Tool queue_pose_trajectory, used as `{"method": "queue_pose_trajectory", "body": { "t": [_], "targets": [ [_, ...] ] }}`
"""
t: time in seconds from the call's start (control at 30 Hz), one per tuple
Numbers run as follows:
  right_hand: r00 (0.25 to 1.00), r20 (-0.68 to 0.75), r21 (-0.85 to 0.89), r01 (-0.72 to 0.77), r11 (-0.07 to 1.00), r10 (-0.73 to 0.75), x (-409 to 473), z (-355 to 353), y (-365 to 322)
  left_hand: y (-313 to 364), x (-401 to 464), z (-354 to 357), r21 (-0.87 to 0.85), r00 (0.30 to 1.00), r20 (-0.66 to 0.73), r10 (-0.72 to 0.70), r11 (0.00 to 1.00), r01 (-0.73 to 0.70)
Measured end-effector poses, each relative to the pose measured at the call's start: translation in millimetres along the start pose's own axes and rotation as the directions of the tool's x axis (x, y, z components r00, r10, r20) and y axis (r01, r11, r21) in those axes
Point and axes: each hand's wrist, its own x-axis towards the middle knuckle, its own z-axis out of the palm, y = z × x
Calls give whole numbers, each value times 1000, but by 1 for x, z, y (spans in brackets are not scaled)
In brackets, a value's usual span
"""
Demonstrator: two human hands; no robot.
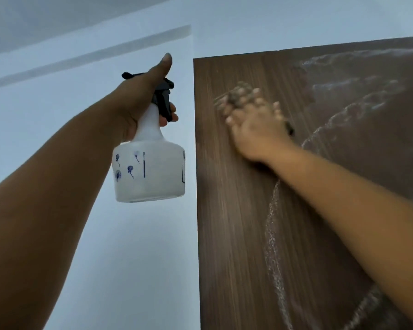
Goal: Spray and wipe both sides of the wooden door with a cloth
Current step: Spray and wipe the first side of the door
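Left hand [138,101] grips the neck of the white spray bottle [150,172], thumb extended, raised at 10 o'clock against the pale wall [134,258]. Right hand [255,129], blurred, presses a cloth [239,92] flat on the wooden door [236,234] at 1 o'clock near its top edge. Foamy wet streaks [274,234] curve across the door.

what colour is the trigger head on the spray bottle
Black, atop the white spray bottle in the left hand; head view.

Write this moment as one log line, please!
left hand: holds spray bottle | right hand: rubs cloth on door | door: wet streaks
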Motion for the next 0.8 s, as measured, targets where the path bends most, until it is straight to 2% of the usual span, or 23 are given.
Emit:
{"method": "queue_pose_trajectory", "body": {
  "t": [0.1, 0.2, 0.27, 0.37, 0.4, 0.47, 0.53, 0.6, 0.67, 0.8],
  "targets": [
    [953, -27, 8, -302, 953, 302, 20, -14, 48, -7, -1, 3, -3, 1000, 14, -23, 1000, 23],
    [925, -54, 50, -375, 926, 377, 14, -7, 35, -7, 0, 9, -43, 999, 21, -29, 999, 30],
    [952, -81, 13, -297, 955, 297, 0, 6, 1, -3, 2, 14, -80, 1000, 23, -19, 997, 20],
    [996, -83, -15, -21, 1000, 19, -26, 18, -44, 5, 4, 22, -111, 1000, 10, 11, 994, -10],
    [991, -69, -35, 109, 993, -112, -34, 19, -50, 8, 5, 26, -110, 1000, 9, 22, 994, -21],
    [936, -3, -48, 351, 935, -352, -40, 17, -43, 12, 7, 33, -89, 999, -1, 36, 995, -36],
    [903, 53, -39, 429, 902, -427, -27, 10, -16, 14, 9, 41, -71, 999, -5, 54, 996, -54],
    [946, 25, 6, 322, 947, -322, 0, 0, 24, 15, 11, 50, -74, 997, 0, 80, 994, -79],
    [991, -38, 59, 131, 990, -129, 26, -11, 70, 18, 12, 61, -94, 995, 5, 100, 991, -99],
    [968, -92, 78, -228, 971, 235, 46, -26, 130, 33, 15, 81, -46, 995, 31, 99, 994, -98]
  ]
}}
